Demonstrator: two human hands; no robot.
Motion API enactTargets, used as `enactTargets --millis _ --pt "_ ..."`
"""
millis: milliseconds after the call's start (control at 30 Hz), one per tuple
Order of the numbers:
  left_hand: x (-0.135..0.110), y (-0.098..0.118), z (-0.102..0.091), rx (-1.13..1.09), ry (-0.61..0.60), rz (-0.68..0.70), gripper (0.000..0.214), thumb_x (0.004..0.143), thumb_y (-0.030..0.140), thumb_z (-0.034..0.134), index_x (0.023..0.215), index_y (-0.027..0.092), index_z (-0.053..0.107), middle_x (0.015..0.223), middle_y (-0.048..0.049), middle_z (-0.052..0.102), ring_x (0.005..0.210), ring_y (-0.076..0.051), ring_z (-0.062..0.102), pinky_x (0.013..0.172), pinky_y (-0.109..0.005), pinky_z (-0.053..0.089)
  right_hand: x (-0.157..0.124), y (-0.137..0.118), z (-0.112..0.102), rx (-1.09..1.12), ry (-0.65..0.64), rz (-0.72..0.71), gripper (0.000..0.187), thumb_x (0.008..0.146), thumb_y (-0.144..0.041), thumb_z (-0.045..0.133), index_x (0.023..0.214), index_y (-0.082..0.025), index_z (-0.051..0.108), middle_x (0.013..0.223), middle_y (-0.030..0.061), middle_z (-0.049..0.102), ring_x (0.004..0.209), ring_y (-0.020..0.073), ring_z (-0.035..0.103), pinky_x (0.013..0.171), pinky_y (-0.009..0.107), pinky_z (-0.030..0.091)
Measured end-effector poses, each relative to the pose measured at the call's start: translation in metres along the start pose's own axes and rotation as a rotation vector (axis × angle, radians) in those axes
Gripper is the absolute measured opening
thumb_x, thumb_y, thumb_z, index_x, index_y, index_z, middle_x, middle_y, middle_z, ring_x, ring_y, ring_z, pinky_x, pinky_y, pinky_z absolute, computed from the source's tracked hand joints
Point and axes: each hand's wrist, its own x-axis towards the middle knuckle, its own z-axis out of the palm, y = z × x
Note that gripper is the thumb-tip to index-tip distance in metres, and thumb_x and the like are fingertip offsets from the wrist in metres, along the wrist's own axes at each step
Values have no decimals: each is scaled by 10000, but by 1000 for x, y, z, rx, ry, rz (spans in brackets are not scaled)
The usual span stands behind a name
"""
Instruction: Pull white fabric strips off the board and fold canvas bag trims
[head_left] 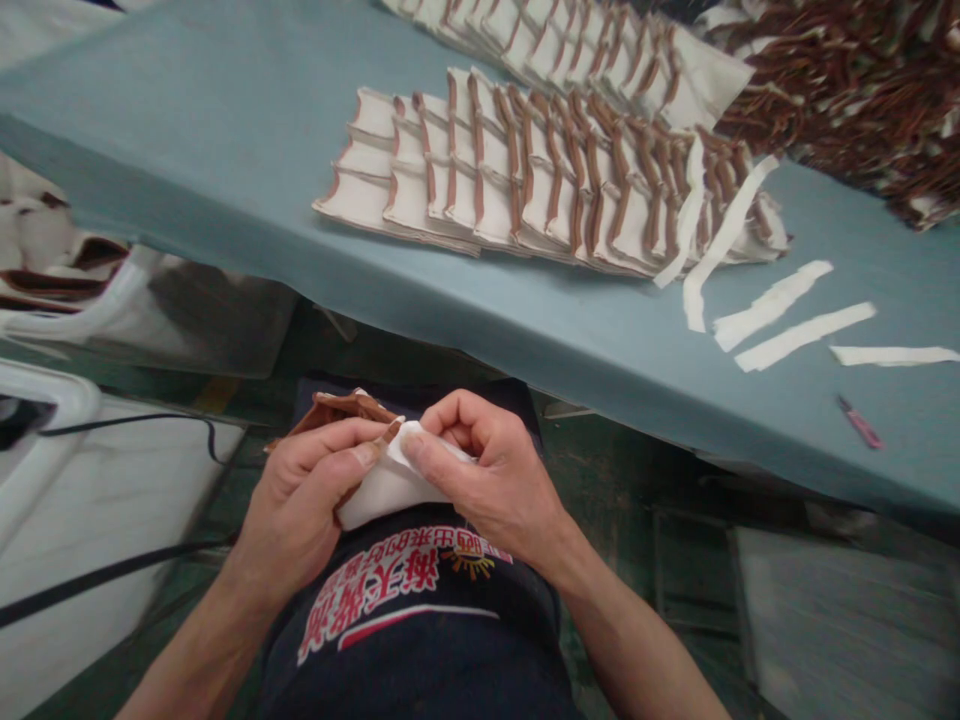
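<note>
Over my lap, my left hand (311,490) closes on a brown-and-white piece of material (390,492), thumb pressed on its brown edge. Its folded brown part sticks up behind the left fingers. The thumb and curled fingers of my right hand (491,465) pinch a white flap at the top of the same piece. Both hands are nearly touching over it. Part of the piece is hidden under the fingers, and I cannot tell whether it is leather or cloth.
A blue-covered table (225,170) crosses ahead, bearing rows of similar overlapping pieces (495,170), several loose white strips (776,305) and a small pink-handled tool (860,422). A brown heap (847,90) lies at the far right. White bins (112,300) stand at left.
</note>
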Motion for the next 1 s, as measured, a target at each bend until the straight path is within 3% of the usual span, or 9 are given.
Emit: enactTargets --millis 167,333,600,867,1000 --pt "-1 10 7 19 35 16 168 689 375 826 697 207 838 757 -51 822 604 -175 649 531 -243 484 4 -7 -2 -76 -34 -7 250 927 -430 730 842 -211 645 641 -72 559 564 83 431 523 238 295" --pt "-1 15 7 -4 4 17 184 705 360 838 736 179 837 751 -34 799 608 -156 624 542 -230 472 4 -10 1 -165 10 -57 209 932 -389 717 840 -219 640 630 -71 560 569 93 445 543 248 311" --pt "2 1 -3 56 -35 92 225 805 416 877 836 193 873 820 -27 799 709 -176 648 624 -244 523 4 -9 3 -221 43 -96 234 940 -391 742 829 -226 617 623 -68 559 554 101 445 551 266 306" --pt "-14 -6 0 293 114 196 236 910 455 795 855 231 844 770 -8 796 616 -182 681 565 -266 537 -4 -2 9 -206 76 -201 219 964 -353 725 829 -229 605 599 -83 514 507 85 411 529 260 309" --pt "-21 1 2 465 163 389 151 887 329 735 808 250 836 745 25 814 611 -165 741 573 -217 578 -5 2 10 -208 54 -270 235 975 -375 723 836 -231 598 589 -98 481 495 79 412 535 243 331"
